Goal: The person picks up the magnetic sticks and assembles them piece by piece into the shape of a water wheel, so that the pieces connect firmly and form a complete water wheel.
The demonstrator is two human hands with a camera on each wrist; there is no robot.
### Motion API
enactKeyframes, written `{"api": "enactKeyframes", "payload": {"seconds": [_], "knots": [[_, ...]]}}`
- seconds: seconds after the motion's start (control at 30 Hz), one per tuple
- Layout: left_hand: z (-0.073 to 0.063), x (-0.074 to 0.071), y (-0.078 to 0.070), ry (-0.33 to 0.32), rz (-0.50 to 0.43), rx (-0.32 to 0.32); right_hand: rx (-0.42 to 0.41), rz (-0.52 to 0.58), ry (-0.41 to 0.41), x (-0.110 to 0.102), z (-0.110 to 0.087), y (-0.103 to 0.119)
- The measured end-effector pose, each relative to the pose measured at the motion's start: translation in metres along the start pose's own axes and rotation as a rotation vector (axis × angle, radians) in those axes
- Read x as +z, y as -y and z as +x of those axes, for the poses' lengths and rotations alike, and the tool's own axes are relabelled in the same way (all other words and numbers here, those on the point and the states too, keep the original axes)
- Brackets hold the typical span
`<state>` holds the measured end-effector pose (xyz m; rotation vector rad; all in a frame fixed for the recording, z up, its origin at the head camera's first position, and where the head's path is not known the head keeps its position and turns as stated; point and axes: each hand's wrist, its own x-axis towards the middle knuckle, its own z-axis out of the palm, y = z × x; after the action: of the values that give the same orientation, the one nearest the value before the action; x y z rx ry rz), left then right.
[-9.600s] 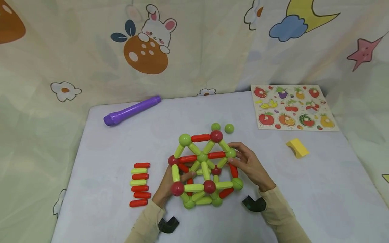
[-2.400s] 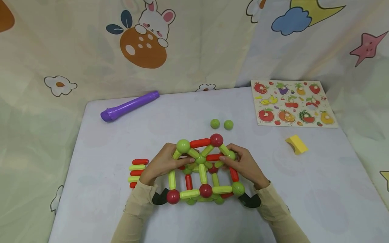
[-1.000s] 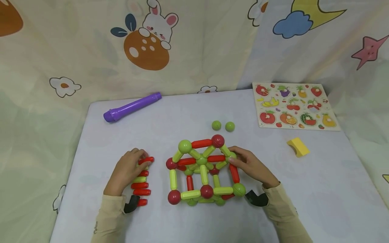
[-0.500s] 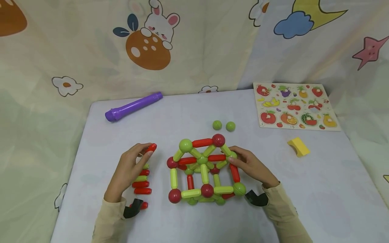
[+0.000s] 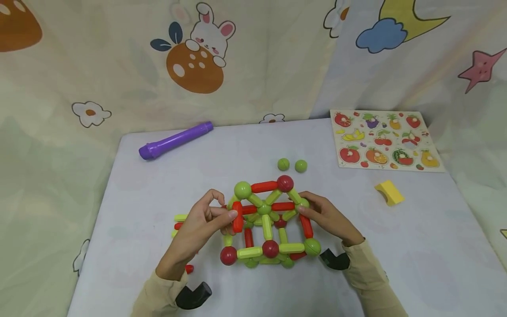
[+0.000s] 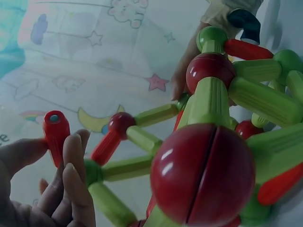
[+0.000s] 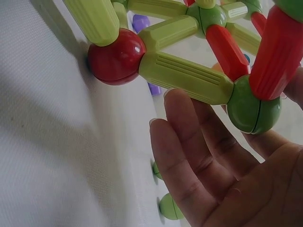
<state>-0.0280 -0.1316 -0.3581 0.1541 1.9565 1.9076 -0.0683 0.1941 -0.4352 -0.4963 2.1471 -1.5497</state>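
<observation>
My left hand (image 5: 200, 226) pinches a red magnetic stick (image 5: 237, 217) between thumb and fingers. It stands upright in front of the upper left corner of a frame built of magnetic sticks and balls (image 5: 269, 248). In the left wrist view a metal dot shows on the end of the red stick (image 6: 56, 135), apart from the frame's dark red ball (image 6: 203, 175). My right hand (image 5: 328, 218) holds the frame at a green ball (image 7: 253, 106) on its right corner, thumb in front and fingers behind. The frame's upper left ball is mostly hidden by the left hand.
Loose sticks (image 5: 181, 218) lie left of the frame, partly behind the left hand. Two green balls (image 5: 292, 165) rest behind it. Farther off are a purple tube (image 5: 176, 141), a fruit puzzle board (image 5: 380, 154) and a yellow arched block (image 5: 389, 193).
The left hand let go of the frame, took a red stick from the row at left, lifted it and brought it right to the frame, turning it upright. The right hand kept its hold.
</observation>
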Motion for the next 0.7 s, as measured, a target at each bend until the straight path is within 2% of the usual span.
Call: {"api": "enactKeyframes", "payload": {"seconds": [0.23, 0.4, 0.5, 0.57, 0.7], "knots": [[0.011, 0.012, 0.004, -0.012, 0.009, -0.006, 0.005, 0.019, 0.009, 0.001, -0.001, -0.001], [0.012, 0.013, 0.004, -0.007, 0.008, 0.016, 0.013, 0.015, 0.006, 0.0, -0.001, 0.0], [0.011, 0.011, 0.002, -0.021, 0.05, 0.028, 0.015, 0.014, 0.006, 0.0, -0.002, 0.0], [0.01, 0.008, 0.001, -0.079, 0.103, 0.058, 0.014, 0.014, 0.007, 0.0, -0.002, 0.001], [0.019, -0.002, 0.004, -0.287, 0.247, 0.199, 0.008, 0.011, 0.0, -0.001, -0.001, 0.0]]}}
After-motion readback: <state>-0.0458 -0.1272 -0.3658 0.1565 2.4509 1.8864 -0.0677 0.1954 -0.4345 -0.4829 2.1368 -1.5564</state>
